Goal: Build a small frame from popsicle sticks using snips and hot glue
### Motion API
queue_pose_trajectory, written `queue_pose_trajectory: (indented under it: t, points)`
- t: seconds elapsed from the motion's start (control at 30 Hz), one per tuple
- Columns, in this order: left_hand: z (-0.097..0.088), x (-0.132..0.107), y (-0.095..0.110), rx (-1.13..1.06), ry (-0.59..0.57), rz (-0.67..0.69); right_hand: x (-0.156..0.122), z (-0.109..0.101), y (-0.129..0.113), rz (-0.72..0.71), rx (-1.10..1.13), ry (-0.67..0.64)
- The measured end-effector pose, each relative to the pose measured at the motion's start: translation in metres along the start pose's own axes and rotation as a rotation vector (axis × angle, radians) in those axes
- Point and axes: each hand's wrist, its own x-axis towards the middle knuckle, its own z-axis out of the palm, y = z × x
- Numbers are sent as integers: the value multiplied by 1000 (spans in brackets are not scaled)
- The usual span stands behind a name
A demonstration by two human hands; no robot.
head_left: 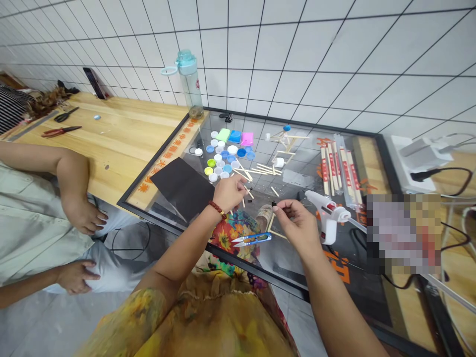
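My left hand [229,193], with a beaded bracelet, is closed in a pinch above the glass tabletop. A thin wooden stick [249,193] shows at its fingertips, and more sticks and small black bits lie around it. Between thumb and forefinger, my right hand [297,223] pinches a small black piece [274,203]. Blue-handled thread snips [253,240] lie between my forearms. A black sheet [182,186] rests left of my left hand. To the right of my right hand stands a white glue gun [327,213].
Several bottle caps [232,149] and coloured packets [235,136] lie further back. Behind the sticks stands a small stick frame [286,146]. Bundled sticks [340,168] and a power strip [412,163] are at right. A water bottle [190,87] stands by the wall. Another person [40,208] sits at left.
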Motion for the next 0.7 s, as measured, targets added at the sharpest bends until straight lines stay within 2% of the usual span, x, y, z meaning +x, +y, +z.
queue_pose_trajectory:
  t: [0.13, 0.33, 0.43, 0.53, 0.6, 0.67, 0.7]
  points:
    - [4, -2, 1, 104, 17, 19, 0, 0, -3, -7, 9, 1]
    - [1, -3, 4, 130, 48, 47, 0, 0, -2, -10, -7, 24]
    - [-11, -2, 11, 86, 144, 70, 0, 0, 1, 0, 1, 32]
    - [-31, -7, 24, 78, 252, 149, 1, 1, 3, 9, 45, 34]
    - [-41, -18, 36, 111, 372, 207, 1, 1, 3, 20, 113, 26]
    - [-39, -31, 45, 78, 456, 251, 0, 2, 0, 39, 211, 6]
    - [-33, -39, 48, 19, 423, 239, 0, 2, -3, 50, 260, -4]
